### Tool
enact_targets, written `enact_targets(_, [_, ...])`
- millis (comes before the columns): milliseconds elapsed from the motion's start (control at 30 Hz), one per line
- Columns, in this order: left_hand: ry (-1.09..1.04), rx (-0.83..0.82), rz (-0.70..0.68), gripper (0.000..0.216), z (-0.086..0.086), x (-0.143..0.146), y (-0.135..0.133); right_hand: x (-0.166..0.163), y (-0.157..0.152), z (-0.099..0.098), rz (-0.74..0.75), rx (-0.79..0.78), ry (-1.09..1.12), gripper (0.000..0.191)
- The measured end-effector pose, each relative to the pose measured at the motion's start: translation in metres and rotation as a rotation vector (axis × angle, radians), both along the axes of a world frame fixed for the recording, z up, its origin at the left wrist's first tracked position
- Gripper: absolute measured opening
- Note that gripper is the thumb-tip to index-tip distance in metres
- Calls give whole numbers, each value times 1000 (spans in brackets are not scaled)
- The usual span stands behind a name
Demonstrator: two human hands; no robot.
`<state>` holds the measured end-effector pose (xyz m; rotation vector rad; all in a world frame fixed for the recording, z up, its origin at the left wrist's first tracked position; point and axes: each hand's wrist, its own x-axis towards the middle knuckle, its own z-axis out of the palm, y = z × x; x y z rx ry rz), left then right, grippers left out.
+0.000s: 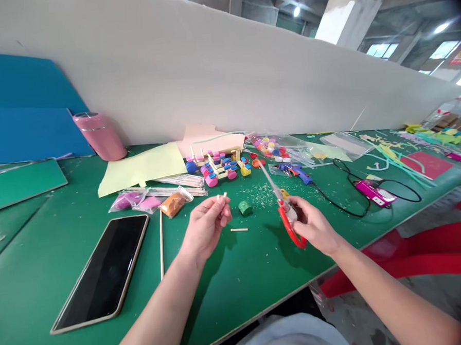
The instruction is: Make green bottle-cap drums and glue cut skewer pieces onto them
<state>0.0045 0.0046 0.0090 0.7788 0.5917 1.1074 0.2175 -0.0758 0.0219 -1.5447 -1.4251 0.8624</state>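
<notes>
My left hand (210, 220) is closed in a pinch around short wooden sticks (225, 194), whose pale ends poke out above the fingers. Red-handled scissors (291, 226) are in my right hand (314, 223), their blades pointing up and to the left, apart from the sticks. On the table between both hands sits a green lump (245, 208) that looks like clay. Just below it lies a short cut stick (239, 229). Behind, small models (218, 168) of sticks and coloured clay stand in a cluster.
A phone (104, 272) and a long wooden stick (161, 243) lie left of my left arm. Bagged clay (174, 202) and a pink cup (101, 135) stand farther back. Right of the scissors are a blue glue gun (298, 173), its cable and a magenta box (375, 193).
</notes>
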Motion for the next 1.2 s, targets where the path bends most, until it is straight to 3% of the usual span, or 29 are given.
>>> enact_targets(233, [19, 54, 46, 17, 3, -8, 5, -16, -12, 7, 47, 13, 150, 34])
enact_targets(367, [74, 59, 7, 17, 0, -3, 0, -21, -16, 5, 46, -51, 58, 46])
enact_targets(500, [104, 39, 29, 15, 4, -1, -4, -31, -6, 7, 76, -68, -62, 50])
enact_targets(733, [60, -66, 56, 16, 9, 1, -5, -39, 24, 26, 140, -185, 38, 36])
enact_targets(900, [47, -179, 65, 14, 6, 2, 0, -36, 24, 31, 185, -268, -152, 33])
enact_targets(1200, [185, -181, 20, 14, 1, 5, -1, -18, 10, 21, 232, -353, -387, 52])
